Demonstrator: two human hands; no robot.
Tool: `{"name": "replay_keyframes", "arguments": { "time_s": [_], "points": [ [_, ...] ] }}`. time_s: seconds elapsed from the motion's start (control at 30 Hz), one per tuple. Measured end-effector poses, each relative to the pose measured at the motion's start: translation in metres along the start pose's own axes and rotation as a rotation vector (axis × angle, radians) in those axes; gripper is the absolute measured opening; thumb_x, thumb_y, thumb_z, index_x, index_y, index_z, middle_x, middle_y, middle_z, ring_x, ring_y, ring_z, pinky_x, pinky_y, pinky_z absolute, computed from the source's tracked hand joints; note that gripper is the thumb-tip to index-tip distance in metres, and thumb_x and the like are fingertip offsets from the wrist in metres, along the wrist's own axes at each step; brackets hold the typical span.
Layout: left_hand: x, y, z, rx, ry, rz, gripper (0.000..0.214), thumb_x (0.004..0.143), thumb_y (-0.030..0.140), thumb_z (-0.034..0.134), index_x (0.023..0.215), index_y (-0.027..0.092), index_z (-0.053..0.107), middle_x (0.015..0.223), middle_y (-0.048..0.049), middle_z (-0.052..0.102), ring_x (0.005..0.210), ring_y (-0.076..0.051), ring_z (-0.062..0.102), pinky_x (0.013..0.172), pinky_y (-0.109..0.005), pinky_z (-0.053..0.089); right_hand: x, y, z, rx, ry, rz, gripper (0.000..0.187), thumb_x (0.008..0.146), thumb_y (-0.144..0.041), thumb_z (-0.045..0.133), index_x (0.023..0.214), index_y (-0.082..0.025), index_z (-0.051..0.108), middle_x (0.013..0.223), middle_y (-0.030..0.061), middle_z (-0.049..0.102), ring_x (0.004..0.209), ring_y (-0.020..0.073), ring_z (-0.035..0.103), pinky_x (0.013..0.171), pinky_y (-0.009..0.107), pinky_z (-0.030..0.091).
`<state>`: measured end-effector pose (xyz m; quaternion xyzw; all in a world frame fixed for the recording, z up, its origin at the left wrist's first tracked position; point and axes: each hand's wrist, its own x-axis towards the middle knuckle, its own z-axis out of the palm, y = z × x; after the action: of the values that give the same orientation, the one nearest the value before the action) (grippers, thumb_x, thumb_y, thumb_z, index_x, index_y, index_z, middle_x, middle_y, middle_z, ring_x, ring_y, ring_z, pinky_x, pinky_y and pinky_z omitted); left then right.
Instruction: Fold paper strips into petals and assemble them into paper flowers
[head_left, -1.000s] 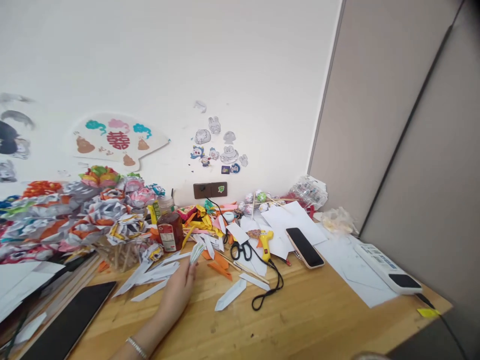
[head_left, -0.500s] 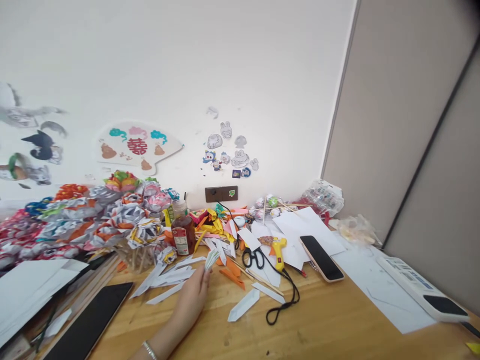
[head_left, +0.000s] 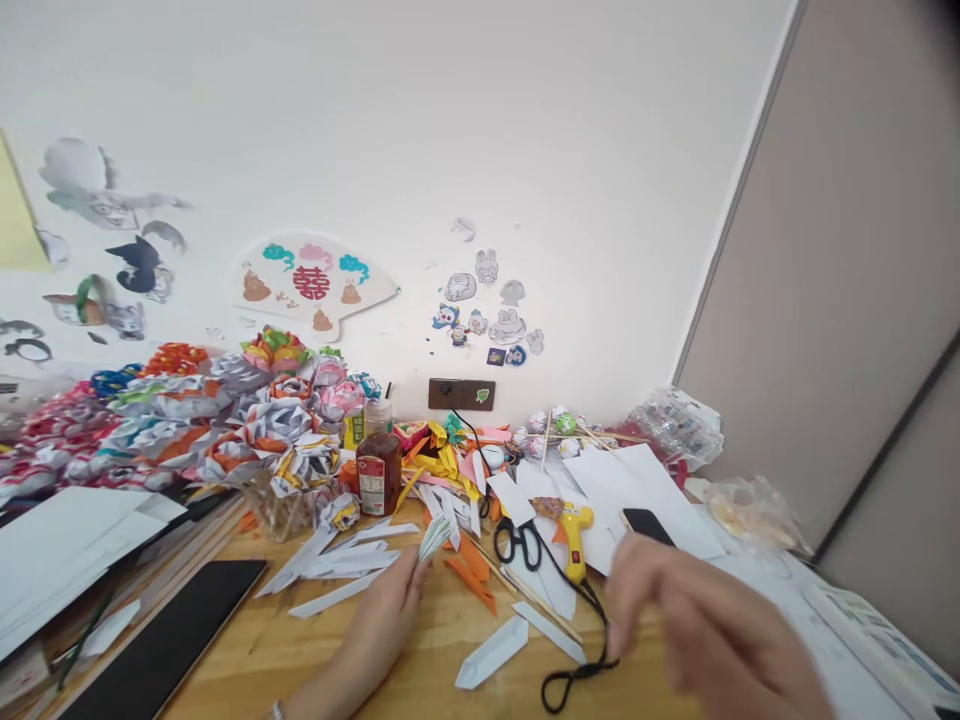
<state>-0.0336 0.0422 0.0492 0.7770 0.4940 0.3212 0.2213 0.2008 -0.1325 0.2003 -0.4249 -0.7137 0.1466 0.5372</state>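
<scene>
My left hand (head_left: 388,612) is closed on a small bunch of folded white paper strips (head_left: 435,538), fanned out at the top. Beside it on the table lie more white paper strips (head_left: 352,562). My right hand (head_left: 697,620) is raised at the lower right, smeared by motion, in front of a phone (head_left: 646,524) that it partly hides. Between the hands are a folded paper strip (head_left: 492,652), black-handled scissors (head_left: 517,544) and a yellow glue gun (head_left: 576,540) with a black cord.
Folded paper flowers (head_left: 270,425) are heaped at the left behind a dark tablet (head_left: 169,635). A bottle of reddish-brown liquid (head_left: 379,472) stands mid-table. White sheets (head_left: 637,485) and plastic bags (head_left: 671,430) lie at the right, and a wall socket (head_left: 461,394) is behind.
My right hand has come into view from the lower right and now covers part of the phone. The left hand keeps its hold on the paper strips. The whole view has shifted left.
</scene>
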Motion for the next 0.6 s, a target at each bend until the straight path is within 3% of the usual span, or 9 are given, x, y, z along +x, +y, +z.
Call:
{"name": "replay_keyframes", "arguments": {
  "time_s": [0.17,0.23,0.3,0.4,0.5,0.6],
  "points": [
    [0.000,-0.001,0.002,-0.023,-0.001,-0.010,0.031,0.091,0.040,0.025,0.084,0.023,0.050,0.080,-0.0092,0.067,0.076,-0.027,0.064,0.071,-0.038,0.048,0.035,0.058,0.048,-0.171,-0.056,0.134,0.034,0.099,-0.033,0.032,0.077,-0.021,0.055,0.076,0.0026,0.060,0.074,0.0181,0.058,0.069,0.028,0.044],
    [0.000,-0.002,0.003,-0.035,-0.001,-0.011,0.032,0.091,0.039,0.025,0.085,0.022,0.051,0.082,-0.0101,0.068,0.078,-0.027,0.065,0.073,-0.038,0.049,0.042,0.090,0.066,-0.300,-0.135,0.280,0.021,0.094,-0.023,0.038,0.093,-0.019,0.058,0.089,0.0049,0.065,0.085,0.0195,0.060,0.076,0.029,0.045],
    [0.000,-0.003,0.005,-0.046,-0.004,-0.011,0.033,0.091,0.039,0.025,0.086,0.022,0.052,0.083,-0.0102,0.069,0.079,-0.027,0.065,0.073,-0.038,0.049,0.047,0.119,0.083,-0.496,-0.244,0.414,0.020,0.087,-0.016,0.048,0.103,-0.017,0.061,0.101,0.0071,0.066,0.096,0.0210,0.060,0.083,0.029,0.044],
    [0.002,-0.006,0.007,-0.066,-0.008,0.002,0.034,0.091,0.040,0.024,0.087,0.023,0.053,0.084,-0.0097,0.070,0.080,-0.026,0.067,0.075,-0.037,0.051,0.056,0.150,0.108,-0.594,-0.279,0.438,0.031,0.082,-0.011,0.054,0.112,-0.013,0.062,0.106,0.0125,0.066,0.104,0.0271,0.058,0.088,0.034,0.043],
    [0.003,-0.013,0.010,-0.082,0.009,0.012,0.034,0.091,0.040,0.026,0.091,0.023,0.055,0.087,-0.0095,0.071,0.084,-0.026,0.067,0.077,-0.037,0.052,0.069,0.168,0.130,-0.655,-0.295,0.404,0.047,0.079,-0.007,0.056,0.125,-0.012,0.056,0.126,0.0147,0.057,0.118,0.0284,0.049,0.099,0.035,0.037],
    [0.005,-0.022,0.014,-0.070,0.014,0.005,0.034,0.091,0.038,0.027,0.086,0.025,0.057,0.081,-0.0076,0.072,0.084,-0.027,0.068,0.075,-0.036,0.054,0.083,0.178,0.150,-0.707,-0.301,0.428,0.044,0.078,-0.011,0.060,0.123,-0.011,0.060,0.125,0.0171,0.058,0.119,0.0331,0.049,0.101,0.041,0.037]
  ]
}}
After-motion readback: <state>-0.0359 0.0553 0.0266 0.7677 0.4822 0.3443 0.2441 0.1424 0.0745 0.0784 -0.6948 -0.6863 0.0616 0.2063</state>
